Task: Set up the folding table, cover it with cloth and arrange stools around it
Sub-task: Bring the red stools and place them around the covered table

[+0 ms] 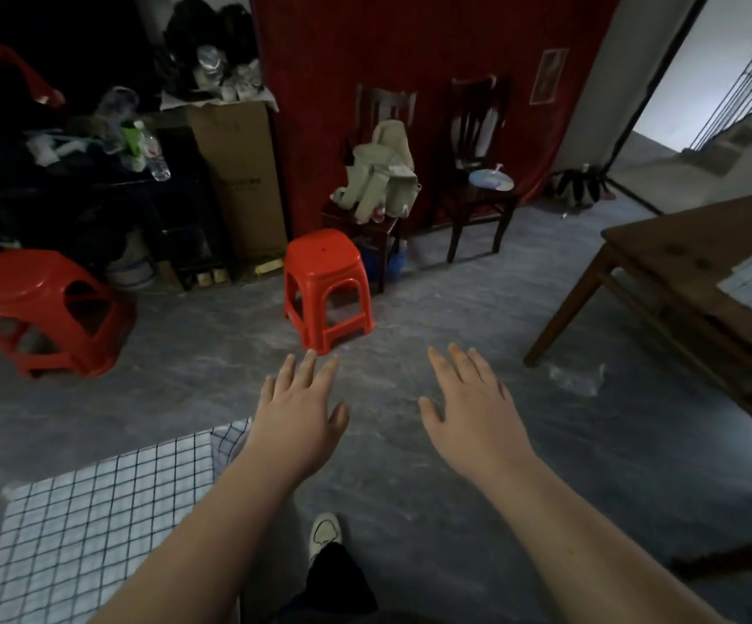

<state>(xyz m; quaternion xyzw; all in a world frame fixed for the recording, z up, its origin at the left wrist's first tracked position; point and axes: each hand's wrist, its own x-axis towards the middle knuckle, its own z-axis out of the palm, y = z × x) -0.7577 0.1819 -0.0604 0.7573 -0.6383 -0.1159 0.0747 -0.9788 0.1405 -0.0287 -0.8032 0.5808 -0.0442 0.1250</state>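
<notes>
Left hand (302, 412) and right hand (471, 409) spread, empty; red stool (325, 281) just ahead looks light, rigid; grasp its seat rim.

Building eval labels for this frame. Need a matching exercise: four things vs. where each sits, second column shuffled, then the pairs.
Things:
1. checked cloth
2. middle stool
3. fan
4. bottle

Places:
A. on the seat of a chair by the red wall
B. bottom left of the view
C. upper left of the view
D. upright on the floor, centre

Pairs: 1-B; 2-D; 3-A; 4-C
</notes>
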